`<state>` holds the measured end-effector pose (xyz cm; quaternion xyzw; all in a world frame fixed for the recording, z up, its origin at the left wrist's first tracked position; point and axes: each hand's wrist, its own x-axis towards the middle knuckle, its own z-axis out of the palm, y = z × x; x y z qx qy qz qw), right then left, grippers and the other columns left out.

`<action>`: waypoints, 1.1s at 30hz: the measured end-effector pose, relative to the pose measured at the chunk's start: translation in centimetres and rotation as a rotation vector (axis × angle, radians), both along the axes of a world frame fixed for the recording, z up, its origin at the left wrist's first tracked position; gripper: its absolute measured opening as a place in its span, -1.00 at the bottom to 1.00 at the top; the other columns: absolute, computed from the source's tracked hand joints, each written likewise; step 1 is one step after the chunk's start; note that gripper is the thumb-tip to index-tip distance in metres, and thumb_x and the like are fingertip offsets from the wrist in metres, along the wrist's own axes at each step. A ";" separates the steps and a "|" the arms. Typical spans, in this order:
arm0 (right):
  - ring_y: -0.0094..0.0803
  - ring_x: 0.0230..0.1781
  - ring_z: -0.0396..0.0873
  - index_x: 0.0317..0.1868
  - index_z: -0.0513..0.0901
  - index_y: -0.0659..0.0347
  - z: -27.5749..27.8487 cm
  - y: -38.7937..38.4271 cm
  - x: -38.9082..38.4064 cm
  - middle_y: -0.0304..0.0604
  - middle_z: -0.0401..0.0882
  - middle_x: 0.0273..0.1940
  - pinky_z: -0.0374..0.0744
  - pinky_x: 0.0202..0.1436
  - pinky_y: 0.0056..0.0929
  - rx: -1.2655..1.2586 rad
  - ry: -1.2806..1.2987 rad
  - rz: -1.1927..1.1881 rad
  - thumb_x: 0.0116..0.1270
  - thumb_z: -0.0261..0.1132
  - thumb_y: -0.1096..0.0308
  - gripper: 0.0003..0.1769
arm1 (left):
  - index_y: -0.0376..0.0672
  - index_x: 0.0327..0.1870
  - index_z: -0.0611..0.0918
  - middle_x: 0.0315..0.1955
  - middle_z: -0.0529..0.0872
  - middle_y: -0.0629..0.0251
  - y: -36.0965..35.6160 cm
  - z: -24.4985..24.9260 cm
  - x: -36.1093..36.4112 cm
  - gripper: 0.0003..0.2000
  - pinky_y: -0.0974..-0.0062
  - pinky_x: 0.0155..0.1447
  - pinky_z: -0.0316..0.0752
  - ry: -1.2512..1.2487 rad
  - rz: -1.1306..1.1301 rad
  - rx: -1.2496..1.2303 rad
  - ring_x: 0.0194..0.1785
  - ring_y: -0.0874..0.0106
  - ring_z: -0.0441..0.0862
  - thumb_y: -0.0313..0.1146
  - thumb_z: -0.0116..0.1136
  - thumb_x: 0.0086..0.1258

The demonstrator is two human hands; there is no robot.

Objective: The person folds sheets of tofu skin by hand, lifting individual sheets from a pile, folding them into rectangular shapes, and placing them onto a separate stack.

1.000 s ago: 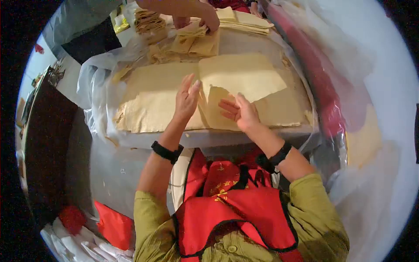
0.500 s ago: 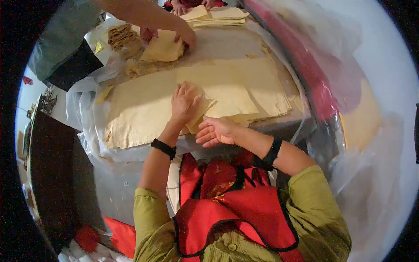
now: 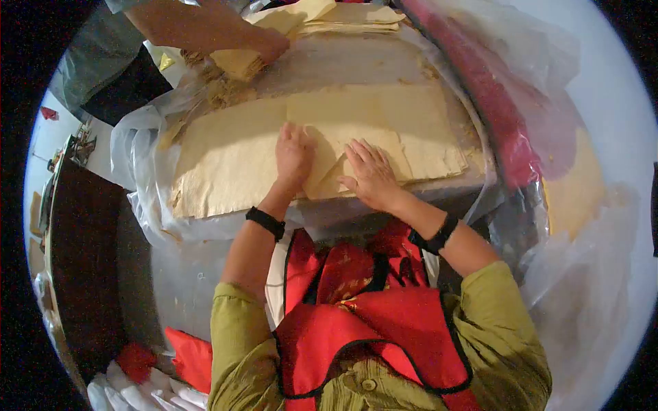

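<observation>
Thin pale-yellow sheets (image 3: 226,157), which look like tofu skin, lie in a wide flat stack across the table in front of me. My left hand (image 3: 295,159) rests on the middle of the stack, fingers pointing away from me. Just right of it, my right hand (image 3: 373,177) lies flat with fingers stretched out, palm down on a smaller folded piece (image 3: 329,164). A slanted fold edge of that piece shows between my two hands. Both wrists wear black bands, and neither hand lifts anything.
At the far left a co-worker's arm (image 3: 205,27) reaches over a folded bundle of sheets (image 3: 236,63). More sheets (image 3: 353,17) are piled at the back. Clear plastic (image 3: 137,164) drapes the left table edge, and a red plastic-covered edge (image 3: 493,116) runs along the right.
My right hand has moved from the stack's front edge up and forward, and turned palm down onto the folded piece. My left hand stays near the middle. The co-worker's arm has shifted up and left.
</observation>
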<state>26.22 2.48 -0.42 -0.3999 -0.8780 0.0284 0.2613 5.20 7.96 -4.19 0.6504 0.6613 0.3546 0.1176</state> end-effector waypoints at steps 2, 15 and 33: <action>-0.07 0.30 0.03 0.15 0.29 0.29 -1.4 0.2 0.4 0.07 0.16 0.23 -0.02 0.30 -0.04 -0.015 -0.141 -0.051 0.20 0.07 -0.04 -0.35 | -0.15 0.06 0.44 0.07 0.39 -0.03 -0.2 -1.4 -1.6 -0.56 0.18 0.14 0.29 -0.194 0.061 0.035 0.13 0.04 0.34 -0.31 0.14 0.10; -0.05 0.26 0.13 0.13 0.31 0.36 -0.4 0.5 1.3 0.10 0.19 0.21 0.09 0.28 -0.09 -0.063 -0.042 0.041 0.22 0.04 -0.03 -0.35 | -0.41 -0.15 0.49 -0.30 0.60 0.10 -0.9 2.4 0.3 -0.69 0.24 -0.26 0.53 -1.380 -0.092 -0.483 -0.30 0.24 0.60 -0.36 0.15 0.18; 0.03 -0.03 0.41 0.01 0.37 0.33 -1.6 4.9 2.6 0.09 0.43 -0.02 0.37 0.05 -0.17 -0.361 0.219 0.007 0.26 0.04 0.11 -0.54 | -0.37 -0.22 0.52 -0.40 0.55 0.23 5.9 11.2 2.7 -0.82 0.34 -0.33 0.44 -0.941 -0.194 -0.070 -0.35 0.37 0.51 -0.51 0.05 0.16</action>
